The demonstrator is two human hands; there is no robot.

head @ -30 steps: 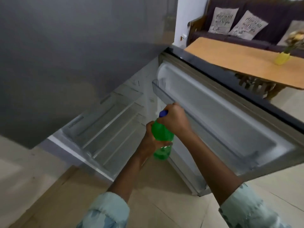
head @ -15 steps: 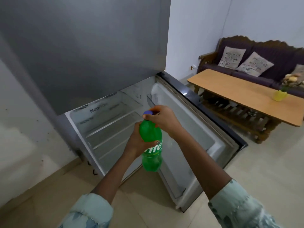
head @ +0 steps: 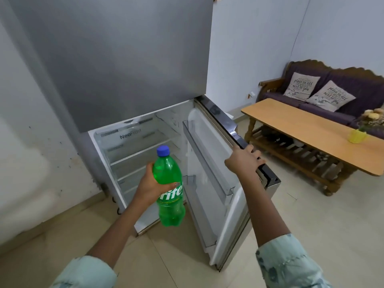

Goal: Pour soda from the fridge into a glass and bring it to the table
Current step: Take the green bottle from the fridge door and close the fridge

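Observation:
A green soda bottle [head: 169,192] with a blue cap stands upright in the air in front of the open fridge [head: 133,146]. My left hand [head: 148,185] grips it around its upper body. My right hand [head: 243,159] holds the top edge of the open lower fridge door [head: 218,179], fingers curled over it. The fridge shelves look bare. A low wooden table [head: 307,132] stands to the right. No glass is in view.
A purple sofa [head: 332,94] with two printed cushions sits behind the table. A small yellow vase [head: 357,136] with flowers stands on the table's right part. The grey upper fridge door [head: 116,59] is closed. Tiled floor [head: 311,215] lies between fridge and table.
My right hand left the bottle's cap and moved right onto the fridge door's top edge. The left hand now holds the bottle alone. My view pulled back and up.

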